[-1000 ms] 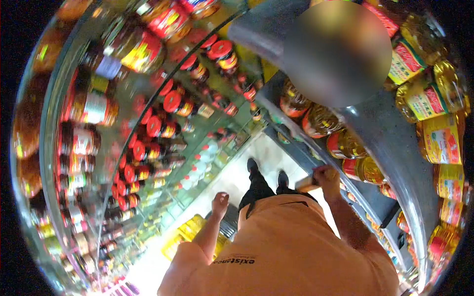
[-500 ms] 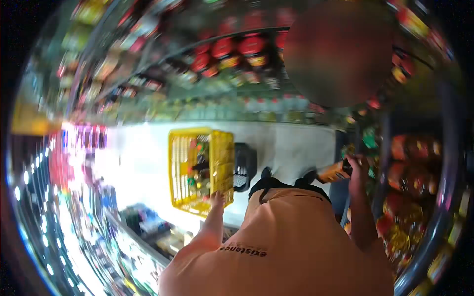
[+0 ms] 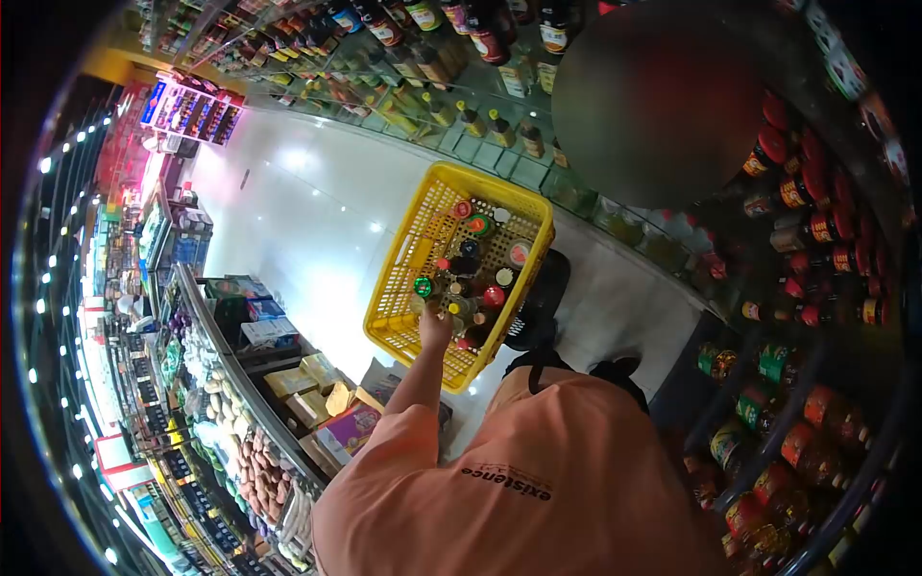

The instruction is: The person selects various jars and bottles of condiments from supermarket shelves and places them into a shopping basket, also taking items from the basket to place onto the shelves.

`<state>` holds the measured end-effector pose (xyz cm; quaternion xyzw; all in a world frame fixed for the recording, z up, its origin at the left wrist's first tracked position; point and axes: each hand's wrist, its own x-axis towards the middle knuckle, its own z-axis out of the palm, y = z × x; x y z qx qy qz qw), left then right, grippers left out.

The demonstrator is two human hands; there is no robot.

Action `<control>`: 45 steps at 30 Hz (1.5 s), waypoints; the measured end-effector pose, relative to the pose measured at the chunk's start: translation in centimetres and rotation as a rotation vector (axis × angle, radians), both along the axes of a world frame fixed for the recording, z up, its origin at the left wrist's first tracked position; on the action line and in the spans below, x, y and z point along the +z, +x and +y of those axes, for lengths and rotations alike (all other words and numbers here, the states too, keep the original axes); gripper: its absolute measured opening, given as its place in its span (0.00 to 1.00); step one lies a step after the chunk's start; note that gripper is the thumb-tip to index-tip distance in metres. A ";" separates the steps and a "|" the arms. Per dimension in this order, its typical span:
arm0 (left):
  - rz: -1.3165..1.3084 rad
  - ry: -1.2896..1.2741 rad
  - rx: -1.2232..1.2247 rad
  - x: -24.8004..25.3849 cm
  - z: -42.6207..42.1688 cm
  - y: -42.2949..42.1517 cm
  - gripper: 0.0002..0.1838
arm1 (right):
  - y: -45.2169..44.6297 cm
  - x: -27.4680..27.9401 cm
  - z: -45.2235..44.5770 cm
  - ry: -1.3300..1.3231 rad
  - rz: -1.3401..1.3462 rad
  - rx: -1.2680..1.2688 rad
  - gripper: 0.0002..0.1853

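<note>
My left hand (image 3: 435, 328) reaches over the near side of a yellow plastic shopping basket (image 3: 400, 252). Its fingers look curled down among the bottles, beside one with a green cap (image 3: 423, 286) and one with a yellow cap (image 3: 454, 309). What they grip is hidden. The basket holds several bottles and jars with red, black and white lids, among them a jar with a red-topped lid (image 3: 462, 208). My right hand is out of view, its arm hidden past my orange shirt (image 3: 576, 461).
Glass shelves of sauce bottles (image 3: 500, 128) run along the far side. Large oil bottles (image 3: 807, 446) and red-lidded jars stand right. A produce display (image 3: 259, 461) and cardboard boxes (image 3: 312, 394) are left. Beyond them lies pale floor (image 3: 288, 221). A round blur hides the upper right.
The view has turned and sharpened. My left hand has moved from the basket's near edge in over the bottles. My right hand, which held an orange-coloured item with a dark top, has left the view.
</note>
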<state>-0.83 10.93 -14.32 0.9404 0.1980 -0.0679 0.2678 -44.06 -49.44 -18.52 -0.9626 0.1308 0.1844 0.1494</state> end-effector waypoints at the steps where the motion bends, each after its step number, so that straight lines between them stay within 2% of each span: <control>1: 0.047 0.027 -0.045 -1.1 0.9 1.1 0.30 | -0.5 0.9 1.2 0.023 -0.006 -0.027 0.11; 2: 0.125 -0.174 -0.041 -3.7 2.5 2.4 0.37 | -1.5 1.1 2.8 0.040 -0.014 -0.061 0.11; 3: 0.136 -0.178 -0.062 -4.1 2.5 3.8 0.37 | -2.2 1.9 4.1 0.055 -0.017 -0.096 0.11; 5: 0.321 0.070 -0.156 -4.0 1.2 5.8 0.44 | -3.2 3.4 6.8 0.079 -0.032 -0.157 0.11; 6: 0.460 0.111 -0.168 -3.3 0.5 7.0 0.49 | -3.8 3.6 8.0 0.072 -0.045 -0.166 0.11; 9: 0.486 0.065 -0.246 -5.8 0.9 9.1 0.48 | -4.9 5.4 11.7 0.042 -0.056 -0.200 0.11; 10: 0.496 0.063 -0.276 -6.2 0.8 9.7 0.48 | -4.7 6.6 12.8 0.111 -0.057 -0.412 0.11; 11: 0.478 0.095 -0.297 -6.5 0.7 10.2 0.41 | -2.7 9.4 14.4 0.180 -0.061 -0.623 0.11; 12: 0.460 0.126 -0.315 -6.5 0.4 10.5 0.34 | 0.0 13.2 15.9 0.380 -0.119 -0.781 0.12; 14: 0.379 0.240 -0.329 -5.7 -0.8 10.1 0.20 | -0.9 13.9 17.7 0.384 -0.138 -0.835 0.12; 15: 0.385 0.238 -0.340 -4.5 -1.2 9.6 0.20 | -1.7 14.0 18.3 0.401 -0.160 -0.862 0.12; 16: 0.367 0.239 -0.363 -3.2 -1.3 9.3 0.20 | -5.2 11.2 18.4 0.299 -0.068 -0.734 0.12; 17: 0.345 0.238 -0.385 -2.6 -1.3 9.1 0.19 | -6.2 11.0 18.9 0.294 -0.072 -0.736 0.12; 19: 0.267 0.207 -0.431 -2.4 0.6 8.0 0.19 | -8.1 10.8 19.6 0.056 0.063 -0.435 0.10; 20: 0.123 0.227 -0.476 -1.8 1.2 7.6 0.19 | -9.3 9.7 20.3 -0.076 0.026 -0.394 0.09; 21: -0.021 0.253 -0.520 -1.1 1.9 6.9 0.19 | -10.8 8.9 20.2 -0.071 0.021 -0.392 0.09; 23: 0.052 0.281 -0.454 4.8 1.0 5.7 0.18 | -12.4 8.6 21.1 0.264 -0.004 -0.516 0.09; 24: -0.060 0.053 -0.434 8.5 0.5 4.9 0.18 | -13.9 7.4 21.6 0.274 -0.016 -0.517 0.09; 25: -0.172 -0.175 -0.413 10.6 0.7 4.1 0.18 | -15.9 5.4 22.2 0.128 -0.029 -0.464 0.10; 26: -0.430 -0.118 -0.585 11.4 1.9 3.5 0.17 | -17.2 4.1 22.6 -0.022 -0.047 -0.407 0.11; 27: -0.445 -0.111 -0.579 13.6 1.9 2.7 0.17 | -17.3 4.7 23.2 -0.017 -0.062 -0.399 0.11; 29: -0.683 0.032 -0.731 20.8 1.1 1.0 0.15 | -18.1 6.2 24.3 0.071 -0.172 -0.507 0.12; 30: -0.695 0.045 -0.717 23.1 1.4 -0.1 0.15 | -19.1 6.0 24.3 0.017 0.072 -0.426 0.12; 31: -0.640 -0.092 -0.768 25.3 1.8 -1.0 0.14 | -21.2 4.7 24.1 0.023 0.058 -0.410 0.12; 32: -0.587 -0.231 -0.819 26.9 2.3 -2.0 0.13 | -24.5 1.4 23.9 -0.120 0.003 -0.193 0.12; 33: -0.606 -0.215 -0.811 28.1 2.9 -3.2 0.13 | -24.3 1.1 24.1 -0.265 -0.055 0.024 0.13; 34: -0.536 -0.477 -0.708 29.1 3.4 -4.4 0.13 | -23.9 2.2 24.1 -0.258 -0.045 0.176 0.10; 35: -0.458 -0.734 -0.598 30.1 4.0 -5.6 0.14 | -24.1 0.9 24.4 -0.251 -0.062 0.183 0.10; 37: -0.488 -0.729 -0.603 31.4 5.2 -7.6 0.17 | -24.0 -0.8 25.8 -0.063 -0.079 -0.153 0.10; 39: -0.512 -1.265 -0.319 30.7 6.2 -9.3 0.21 | -24.4 -1.7 26.2 -0.057 -0.098 -0.232 0.11; 40: -0.497 -1.259 -0.230 30.6 6.3 -10.2 0.27 | -23.9 -2.5 26.2 0.068 -0.171 -0.256 0.12; 41: -0.460 -1.468 -0.071 30.3 6.2 -11.2 0.28 | -23.3 -3.2 26.3 0.190 -0.242 -0.281 0.13; 42: -0.403 -1.587 0.099 30.3 6.0 -12.2 0.25 | -21.2 -2.1 27.0 0.198 -0.059 -0.529 0.12; 43: -0.340 -1.703 0.272 30.4 6.1 -13.0 0.23 | -19.4 -0.7 27.5 0.198 -0.066 -0.520 0.12; 45: -0.152 -1.841 0.270 30.0 7.5 -14.4 0.17 | -16.2 3.2 28.9 0.450 -0.305 -0.638 0.10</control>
